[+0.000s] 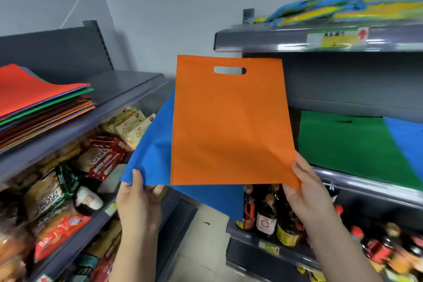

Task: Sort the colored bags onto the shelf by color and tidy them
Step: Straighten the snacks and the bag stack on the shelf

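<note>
The right shelf point(366, 181) is the biggest thing, w/ a green bag point(343, 144) lying flat on it and a blue bag point(409, 142) overlapping the green one's right side. On the left shelf point(128, 89) sits a mixed stack of bags point(41, 103), red on top, w/ green, blue and orange edges showing under it, so lots is not sorted yet.

Next biggest is the orange bag point(229, 126), held up in the air btwn the two shelves, handle hole at the top. Behind it hangs another blue bag, the held blue bag point(151, 151), lower and to the left.

The right hand point(306, 188) pinches the orange bag's bottom right corner, thumb on the front and fingers behind. The left hand point(139, 197) grips the held blue bag's lower left corner, thumb on top.

The bags look thin, light and floppy, prob. soft cloth. The orange one stays mostly flat but bends near the pinched corner. A one-corner hold will likely let it droop and fold. Holding two corners or the handle edge should keep it flat, so it lands neat on a pile. No breaking risk; it might slide off a smooth pile.
</note>
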The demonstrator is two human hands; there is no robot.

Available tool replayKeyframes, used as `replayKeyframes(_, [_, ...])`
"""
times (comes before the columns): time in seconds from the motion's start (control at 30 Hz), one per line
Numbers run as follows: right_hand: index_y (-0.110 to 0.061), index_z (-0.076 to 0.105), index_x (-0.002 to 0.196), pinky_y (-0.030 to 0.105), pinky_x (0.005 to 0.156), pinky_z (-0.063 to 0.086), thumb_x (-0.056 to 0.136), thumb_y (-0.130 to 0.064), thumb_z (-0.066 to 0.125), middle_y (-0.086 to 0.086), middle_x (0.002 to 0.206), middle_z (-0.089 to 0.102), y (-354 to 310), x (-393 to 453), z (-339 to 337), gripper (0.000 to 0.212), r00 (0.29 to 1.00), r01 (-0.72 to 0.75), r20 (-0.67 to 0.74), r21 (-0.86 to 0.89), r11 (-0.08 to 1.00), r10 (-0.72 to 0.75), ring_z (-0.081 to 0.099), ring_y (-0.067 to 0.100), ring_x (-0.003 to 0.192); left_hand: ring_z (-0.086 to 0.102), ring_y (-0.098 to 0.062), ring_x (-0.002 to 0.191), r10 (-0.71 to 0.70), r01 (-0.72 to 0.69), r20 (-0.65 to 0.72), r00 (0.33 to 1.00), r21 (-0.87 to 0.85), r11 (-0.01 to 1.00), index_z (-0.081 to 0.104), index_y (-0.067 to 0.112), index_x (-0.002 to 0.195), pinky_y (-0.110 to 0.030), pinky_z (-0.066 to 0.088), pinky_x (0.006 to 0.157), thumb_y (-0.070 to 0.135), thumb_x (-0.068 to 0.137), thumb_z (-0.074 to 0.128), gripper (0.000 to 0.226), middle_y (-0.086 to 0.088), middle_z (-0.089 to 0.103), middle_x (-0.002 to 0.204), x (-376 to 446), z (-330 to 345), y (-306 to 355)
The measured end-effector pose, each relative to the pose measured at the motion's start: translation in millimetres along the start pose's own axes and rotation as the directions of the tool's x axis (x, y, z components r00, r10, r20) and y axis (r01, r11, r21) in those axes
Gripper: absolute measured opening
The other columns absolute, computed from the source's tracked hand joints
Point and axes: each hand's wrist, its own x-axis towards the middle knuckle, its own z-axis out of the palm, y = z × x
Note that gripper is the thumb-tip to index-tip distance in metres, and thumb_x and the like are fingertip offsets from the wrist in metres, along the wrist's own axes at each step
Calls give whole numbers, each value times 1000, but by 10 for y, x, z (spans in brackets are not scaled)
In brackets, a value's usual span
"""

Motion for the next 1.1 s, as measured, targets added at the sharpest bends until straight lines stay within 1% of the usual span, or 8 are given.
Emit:
replayKeyframes(0.07, [-21,63,109,15,52,52,100,-7,35,2,93,73,-170,-111,-221,33,999,4,-53,16,1000,-3,69,6,66,69,-6,76,-39,39,11,999,4,999,60,20,105,-21,56,58,15,101,36,24,7,73,90,-146,92,-119])
replayKeyframes(0.23, [-20,64,109,16,56,53,100,-9,36,-1,98,73,-608,-389,-808,31,983,51,-178,37,998,-44,70,8,76,69,-4,78,-111,111,38,993,21,994,70,21,94,-20,55,57,13,102,34,37,10,74,87,-576,416,-381])
replayKeyframes(0.4, [-17,61,114,14,43,48,101,-7,35,3,87,71,-926,-726,-1370,31,964,106,-249,61,992,-88,64,4,53,68,-3,67,-97,95,95,991,28,995,76,27,74,-20,53,50,13,102,35,52,12,73,76,-951,780,-419])
replayKeyframes(0.5, [-16,60,117,14,48,50,101,-8,35,4,88,73,-1059,-902,-1613,32,958,129,-268,74,989,-105,68,6,62,69,-3,69,-92,90,136,986,21,996,76,35,70,-19,54,54,13,102,34,57,12,73,78,-1107,969,-418])
replayKeyframes(0.6, [-17,60,114,12,41,46,101,-9,34,5,89,70,-1202,-1072,-1808,30,941,165,-308,63,984,-138,62,3,51,68,-3,65,-104,100,129,986,41,994,68,20,84,-19,54,52,12,102,36,38,11,72,72,-1237,1102,-423])
replayKeyframes(0.77, [-19,59,115,11,45,48,101,-8,34,4,100,65,-1375,-1215,-2093,30,908,223,-372,42,974,-192,64,1,57,57,-1,53,2,-4,80,997,18,1000,51,22,91,-13,45,46,19,100,44,11,6,58,75,-1093,1296,-122])
replayKeyframes(0.9, [-23,74,95,13,51,51,100,-8,36,-1,89,74,-1431,-1243,-2218,41,888,260,-410,79,962,-207,69,4,67,54,-3,46,-156,172,145,977,-107,979,44,19,83,-13,42,46,13,100,42,18,7,57,64,-1037,1452,-288])
replayKeyframes(1.1, [-19,67,104,13,56,53,99,-8,36,1,94,73,-1639,-1284,-2394,33,817,367,-499,64,928,-289,70,6,74,70,-5,74,-356,393,206,911,-179,902,55,13,100,-17,54,62,13,102,37,18,6,73,78,-1108,1824,-819])
